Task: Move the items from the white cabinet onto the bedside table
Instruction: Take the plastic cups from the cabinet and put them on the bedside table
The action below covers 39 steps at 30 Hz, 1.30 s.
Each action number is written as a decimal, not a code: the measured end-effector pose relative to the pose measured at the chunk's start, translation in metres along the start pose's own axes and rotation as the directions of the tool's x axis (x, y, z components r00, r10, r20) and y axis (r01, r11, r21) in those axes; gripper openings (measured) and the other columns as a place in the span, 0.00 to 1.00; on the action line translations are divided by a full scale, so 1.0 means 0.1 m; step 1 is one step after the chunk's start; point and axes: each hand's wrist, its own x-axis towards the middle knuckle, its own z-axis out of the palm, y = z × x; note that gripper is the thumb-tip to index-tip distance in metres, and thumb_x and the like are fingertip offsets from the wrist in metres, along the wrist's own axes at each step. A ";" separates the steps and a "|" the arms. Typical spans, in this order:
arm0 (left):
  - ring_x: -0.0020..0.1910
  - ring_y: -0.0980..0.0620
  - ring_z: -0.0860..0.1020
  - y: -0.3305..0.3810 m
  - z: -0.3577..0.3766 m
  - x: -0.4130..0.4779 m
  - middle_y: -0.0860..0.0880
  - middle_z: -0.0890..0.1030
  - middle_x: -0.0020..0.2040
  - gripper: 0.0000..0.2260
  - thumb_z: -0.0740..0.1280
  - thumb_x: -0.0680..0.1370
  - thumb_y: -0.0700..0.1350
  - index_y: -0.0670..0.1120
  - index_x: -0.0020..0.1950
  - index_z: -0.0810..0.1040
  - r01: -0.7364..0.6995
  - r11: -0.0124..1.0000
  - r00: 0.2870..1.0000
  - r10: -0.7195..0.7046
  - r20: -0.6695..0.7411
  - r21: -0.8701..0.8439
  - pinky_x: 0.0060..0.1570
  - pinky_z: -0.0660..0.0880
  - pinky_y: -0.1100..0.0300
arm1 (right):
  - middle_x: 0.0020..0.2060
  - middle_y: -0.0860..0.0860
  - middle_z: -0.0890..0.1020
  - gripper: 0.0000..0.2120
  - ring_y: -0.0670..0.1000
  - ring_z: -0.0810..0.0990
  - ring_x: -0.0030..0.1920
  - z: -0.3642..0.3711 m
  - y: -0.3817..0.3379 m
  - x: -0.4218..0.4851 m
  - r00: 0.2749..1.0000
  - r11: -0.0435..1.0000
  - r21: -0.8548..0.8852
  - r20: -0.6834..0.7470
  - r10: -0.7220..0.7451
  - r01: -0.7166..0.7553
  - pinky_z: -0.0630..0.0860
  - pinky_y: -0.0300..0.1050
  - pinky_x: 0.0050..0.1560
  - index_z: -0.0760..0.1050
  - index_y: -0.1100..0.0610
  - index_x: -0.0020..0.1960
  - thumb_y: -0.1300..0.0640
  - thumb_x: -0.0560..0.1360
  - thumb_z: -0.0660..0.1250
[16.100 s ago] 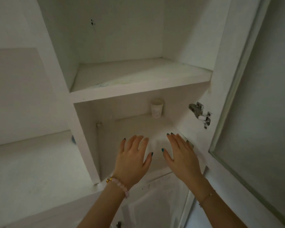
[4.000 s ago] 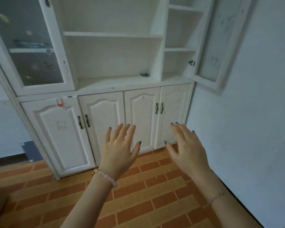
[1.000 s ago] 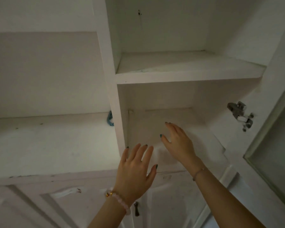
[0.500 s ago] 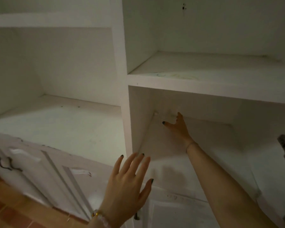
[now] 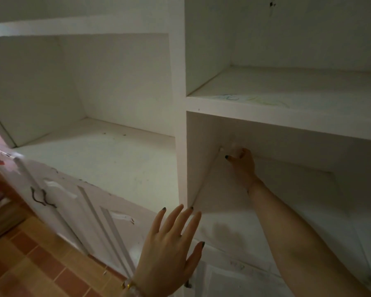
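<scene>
Hovering at the bottom centre of the frame, left hand (image 5: pixel 169 251) flat and spread, fingers released, holding nothing, a pale bead bracelet (image 5: pixel 131 286) at the wrist. Beyond it, white cabinet (image 5: pixel 180 129) of painted board, matt and scuffed, chipped along the lower door edges, dark curled handles (image 5: pixel 42 198) at lower left over a terracotta tile floor (image 5: pixel 30 254). Farther in, right hand (image 5: pixel 242 166) now pushed deep into the lower right compartment, against a second ago only at its mouth; fingers curled at the back left corner around a small pale object (image 5: pixel 234 146), seemingly translucent and rounded, too dim to name; whether actually gripped, cannot tell. Probably the start of another pickup, so the carry to the bedside table not yet begun. Upper shelf (image 5: pixel 287 97) bare, faintly scribbled.
</scene>
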 end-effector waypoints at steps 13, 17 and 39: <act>0.65 0.47 0.74 -0.06 0.02 -0.06 0.49 0.77 0.64 0.23 0.54 0.78 0.58 0.48 0.67 0.73 -0.067 0.997 0.995 0.063 -0.075 -0.047 0.64 0.68 0.44 | 0.42 0.52 0.77 0.12 0.53 0.76 0.46 -0.30 0.10 -0.55 0.997 0.999 0.037 -0.070 -0.032 0.035 0.68 0.43 0.44 0.75 0.60 0.48 0.62 0.67 0.74; 0.64 0.47 0.74 -0.09 -0.03 -0.05 0.48 0.77 0.63 0.22 0.56 0.77 0.56 0.47 0.67 0.73 -0.143 0.980 0.983 0.124 -0.135 -0.141 0.63 0.70 0.45 | 0.40 0.49 0.77 0.15 0.49 0.77 0.42 -0.44 0.01 -1.21 0.996 0.982 0.186 -0.084 -0.002 0.018 0.74 0.38 0.46 0.70 0.51 0.39 0.67 0.68 0.73; 0.59 0.60 0.76 -0.59 -0.72 -0.55 0.57 0.78 0.59 0.16 0.58 0.76 0.61 0.56 0.58 0.74 0.295 -0.106 0.946 0.174 0.274 -0.950 0.62 0.71 0.57 | 0.54 0.44 0.80 0.21 0.42 0.78 0.55 -0.16 -0.68 -4.11 0.983 0.988 0.156 -0.182 0.012 0.017 0.74 0.34 0.51 0.74 0.52 0.61 0.57 0.70 0.73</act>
